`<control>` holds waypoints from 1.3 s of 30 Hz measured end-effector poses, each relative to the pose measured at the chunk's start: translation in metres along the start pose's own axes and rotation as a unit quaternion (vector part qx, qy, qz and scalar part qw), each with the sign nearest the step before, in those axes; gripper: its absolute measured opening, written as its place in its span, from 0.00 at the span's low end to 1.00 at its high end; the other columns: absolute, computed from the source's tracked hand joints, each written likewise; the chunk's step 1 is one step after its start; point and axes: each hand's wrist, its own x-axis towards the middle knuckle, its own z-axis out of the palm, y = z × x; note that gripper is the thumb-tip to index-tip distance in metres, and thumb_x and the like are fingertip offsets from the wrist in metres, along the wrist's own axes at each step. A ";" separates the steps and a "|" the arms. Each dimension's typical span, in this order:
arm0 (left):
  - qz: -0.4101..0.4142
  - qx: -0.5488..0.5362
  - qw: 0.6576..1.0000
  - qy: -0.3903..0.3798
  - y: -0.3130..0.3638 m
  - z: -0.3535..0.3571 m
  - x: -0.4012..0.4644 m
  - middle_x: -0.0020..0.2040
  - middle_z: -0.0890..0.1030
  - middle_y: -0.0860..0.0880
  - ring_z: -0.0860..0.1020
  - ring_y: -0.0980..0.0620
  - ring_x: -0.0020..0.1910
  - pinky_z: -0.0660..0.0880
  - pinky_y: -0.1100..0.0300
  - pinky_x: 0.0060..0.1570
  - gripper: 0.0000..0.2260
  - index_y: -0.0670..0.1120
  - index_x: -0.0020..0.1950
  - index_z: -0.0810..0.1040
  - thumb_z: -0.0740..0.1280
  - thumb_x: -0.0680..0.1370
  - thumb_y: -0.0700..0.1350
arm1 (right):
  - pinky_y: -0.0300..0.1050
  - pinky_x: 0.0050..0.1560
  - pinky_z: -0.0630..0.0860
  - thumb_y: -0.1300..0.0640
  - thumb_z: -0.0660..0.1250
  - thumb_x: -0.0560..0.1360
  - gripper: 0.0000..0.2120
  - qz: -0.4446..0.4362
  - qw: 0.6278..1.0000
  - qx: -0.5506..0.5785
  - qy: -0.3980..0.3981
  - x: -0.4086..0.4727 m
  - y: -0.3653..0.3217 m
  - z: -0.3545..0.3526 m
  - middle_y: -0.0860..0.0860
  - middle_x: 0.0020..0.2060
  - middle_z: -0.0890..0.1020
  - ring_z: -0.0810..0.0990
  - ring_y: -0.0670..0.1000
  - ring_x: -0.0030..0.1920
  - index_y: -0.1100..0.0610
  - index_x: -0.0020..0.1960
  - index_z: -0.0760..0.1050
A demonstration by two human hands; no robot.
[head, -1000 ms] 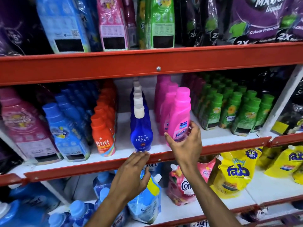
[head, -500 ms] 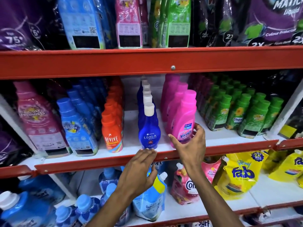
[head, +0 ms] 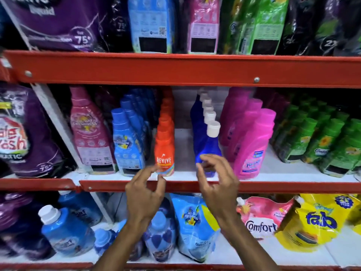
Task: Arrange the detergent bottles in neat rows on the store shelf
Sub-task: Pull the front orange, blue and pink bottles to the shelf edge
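At shelf lip (head: 273,187): left hand (head: 143,194), right hand (head: 216,184) loose.

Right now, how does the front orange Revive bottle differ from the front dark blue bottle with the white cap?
The orange Revive bottle stands upright with a matching orange cap; the dark blue bottle leans right under a white cap. Orange's label shows; blue's is hidden behind the right hand. Each heads a row.

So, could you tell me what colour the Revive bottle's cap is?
Orange, matching the Revive bottle; head view.
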 end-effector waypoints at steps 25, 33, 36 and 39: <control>-0.050 0.083 0.987 -0.127 -0.033 0.011 0.033 0.49 0.88 0.49 0.86 0.50 0.48 0.83 0.50 0.48 0.10 0.47 0.56 0.79 0.74 0.76 0.45 | 0.36 0.54 0.81 0.65 0.67 0.77 0.13 0.176 0.954 -0.029 -0.241 0.006 0.015 0.075 0.47 0.46 0.89 0.86 0.40 0.46 0.54 0.58 0.83; -0.050 0.076 0.987 -0.130 -0.036 0.009 0.031 0.48 0.88 0.48 0.86 0.50 0.46 0.83 0.49 0.47 0.12 0.47 0.58 0.79 0.74 0.76 0.46 | 0.42 0.55 0.82 0.64 0.67 0.77 0.13 0.177 0.954 -0.036 -0.240 0.004 0.015 0.074 0.47 0.47 0.88 0.86 0.42 0.47 0.54 0.58 0.83; -0.047 0.072 0.987 -0.137 -0.036 0.009 0.030 0.49 0.88 0.49 0.86 0.51 0.46 0.83 0.49 0.47 0.12 0.47 0.58 0.79 0.73 0.76 0.47 | 0.43 0.56 0.82 0.63 0.68 0.77 0.12 0.180 0.953 -0.037 -0.241 0.004 0.013 0.072 0.47 0.48 0.88 0.86 0.43 0.48 0.54 0.59 0.82; -0.046 0.070 0.987 -0.137 -0.034 0.008 0.030 0.50 0.88 0.49 0.86 0.52 0.47 0.83 0.50 0.49 0.12 0.46 0.58 0.80 0.74 0.77 0.46 | 0.37 0.56 0.81 0.64 0.68 0.77 0.13 0.175 0.953 -0.031 -0.244 0.004 0.010 0.071 0.46 0.49 0.88 0.85 0.40 0.48 0.54 0.60 0.82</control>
